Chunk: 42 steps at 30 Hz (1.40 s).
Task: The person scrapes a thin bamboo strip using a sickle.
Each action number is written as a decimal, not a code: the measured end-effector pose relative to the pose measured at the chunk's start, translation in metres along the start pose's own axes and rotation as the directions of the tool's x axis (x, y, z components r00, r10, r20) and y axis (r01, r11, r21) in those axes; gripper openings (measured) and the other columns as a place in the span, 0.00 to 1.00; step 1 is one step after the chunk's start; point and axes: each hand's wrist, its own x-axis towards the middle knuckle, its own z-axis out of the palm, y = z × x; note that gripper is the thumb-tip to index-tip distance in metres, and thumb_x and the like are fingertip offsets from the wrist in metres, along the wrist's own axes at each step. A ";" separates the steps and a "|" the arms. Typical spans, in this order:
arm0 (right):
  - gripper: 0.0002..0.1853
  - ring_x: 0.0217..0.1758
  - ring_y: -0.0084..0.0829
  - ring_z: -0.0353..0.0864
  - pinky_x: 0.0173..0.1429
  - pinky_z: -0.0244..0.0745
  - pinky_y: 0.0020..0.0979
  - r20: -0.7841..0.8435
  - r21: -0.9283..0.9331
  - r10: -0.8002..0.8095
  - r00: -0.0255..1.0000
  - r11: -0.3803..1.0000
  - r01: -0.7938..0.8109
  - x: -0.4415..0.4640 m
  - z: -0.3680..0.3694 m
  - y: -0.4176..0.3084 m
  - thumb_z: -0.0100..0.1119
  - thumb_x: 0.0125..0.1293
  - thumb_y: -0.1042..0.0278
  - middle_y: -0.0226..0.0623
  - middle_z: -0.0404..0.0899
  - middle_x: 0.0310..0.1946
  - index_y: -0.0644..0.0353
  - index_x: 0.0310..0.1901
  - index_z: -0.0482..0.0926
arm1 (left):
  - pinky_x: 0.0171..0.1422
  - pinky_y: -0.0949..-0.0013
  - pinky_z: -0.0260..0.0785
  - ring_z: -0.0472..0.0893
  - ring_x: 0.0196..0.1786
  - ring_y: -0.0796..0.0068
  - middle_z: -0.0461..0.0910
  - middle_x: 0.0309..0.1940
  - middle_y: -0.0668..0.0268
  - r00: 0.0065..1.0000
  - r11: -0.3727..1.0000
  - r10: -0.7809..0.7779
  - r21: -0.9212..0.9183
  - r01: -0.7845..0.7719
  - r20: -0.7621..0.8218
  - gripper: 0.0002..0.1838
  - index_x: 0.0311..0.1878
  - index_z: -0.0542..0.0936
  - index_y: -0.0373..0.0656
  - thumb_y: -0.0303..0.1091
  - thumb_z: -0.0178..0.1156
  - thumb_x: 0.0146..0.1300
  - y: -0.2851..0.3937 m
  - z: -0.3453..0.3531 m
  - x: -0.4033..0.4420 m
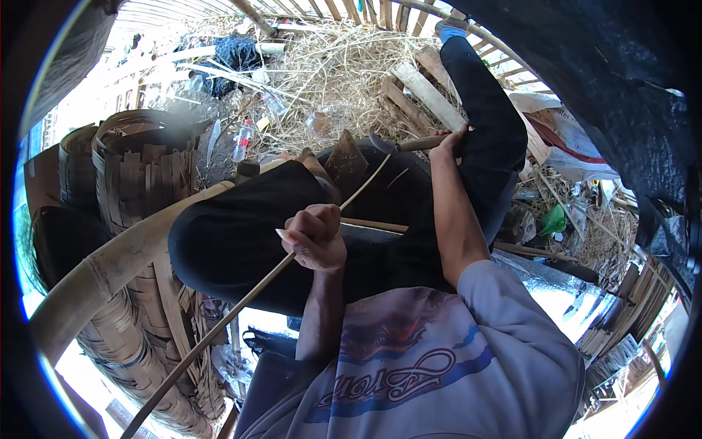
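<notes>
My left hand [316,235] is closed around a long thin bamboo strip [230,314], in front of my bent knee. The strip runs from the lower left up through the fist, and its upper end curves near the blade of a knife. My right hand [449,145] grips the wooden handle of the knife [420,144] beside my other leg. The knife's dark, curved blade points left, close to the strip's upper end. A second flat strip [374,225] lies between my legs.
Woven bamboo baskets [139,172] stand at the left by a thick bamboo pole [110,271]. Straw [344,66], wood pieces [428,95] and a red-capped bottle [243,140] lie ahead. A white sack [559,132] sits at the right under a dark sheet [585,58].
</notes>
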 end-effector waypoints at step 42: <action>0.29 0.11 0.30 0.64 0.20 0.68 0.35 -0.070 -0.383 0.095 0.993 0.917 -0.114 0.049 -0.008 0.020 0.49 0.60 0.35 0.33 0.64 0.13 0.60 0.29 0.64 | 0.15 0.76 0.33 0.42 0.11 0.86 0.47 0.07 0.76 0.999 0.999 0.033 0.025 -0.033 0.022 0.28 0.17 0.53 0.49 0.57 0.33 0.69 -0.002 -0.003 0.008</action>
